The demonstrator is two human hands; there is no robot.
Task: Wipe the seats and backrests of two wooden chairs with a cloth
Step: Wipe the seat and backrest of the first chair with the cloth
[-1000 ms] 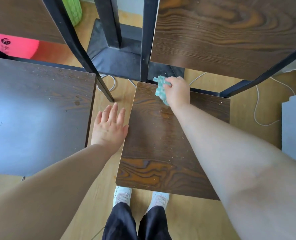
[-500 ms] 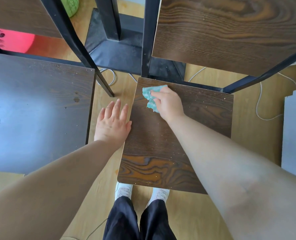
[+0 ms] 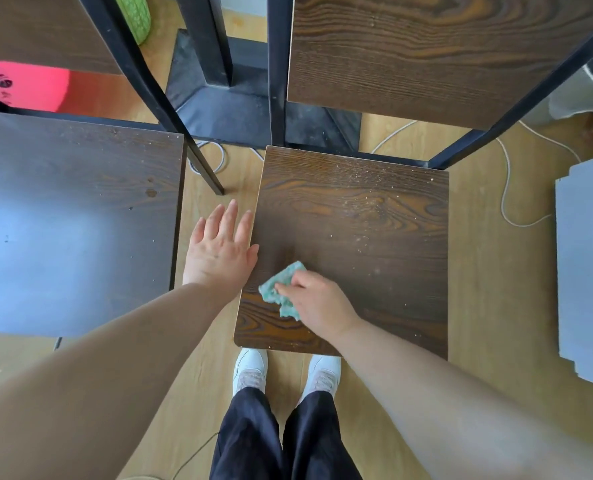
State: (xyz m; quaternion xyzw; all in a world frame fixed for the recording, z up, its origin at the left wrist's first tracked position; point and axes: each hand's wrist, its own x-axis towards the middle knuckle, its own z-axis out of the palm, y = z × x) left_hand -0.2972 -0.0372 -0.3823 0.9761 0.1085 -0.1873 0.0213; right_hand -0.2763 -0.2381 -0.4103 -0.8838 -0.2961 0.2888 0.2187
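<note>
Head view, right hand (image 3: pixel 319 303) pinching cloth (image 3: pixel 277 289) on seat (image 3: pixel 357 220), left hand (image 3: pixel 218 249) fingers (image 3: pixel 232 216) straight, pink logo (image 3: pixel 2 81) illegible

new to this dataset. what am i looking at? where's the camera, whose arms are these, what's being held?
There is no machine here. A person works with bare hands, filmed by one wide-angle camera worn on the head and looking down. Every picture is from that same view, so the arms come in from the bottom and the white shoes show below.

The right hand holds a small teal cloth bunched against the seat of the right wooden chair, near its front left corner. Pale specks are scattered over the far part of that seat. The left hand is flat and open at the seat's left edge and holds nothing.

A second chair seat stands to the left. The right chair's backrest is at the top. Underneath is a wood floor with a white cable.
</note>
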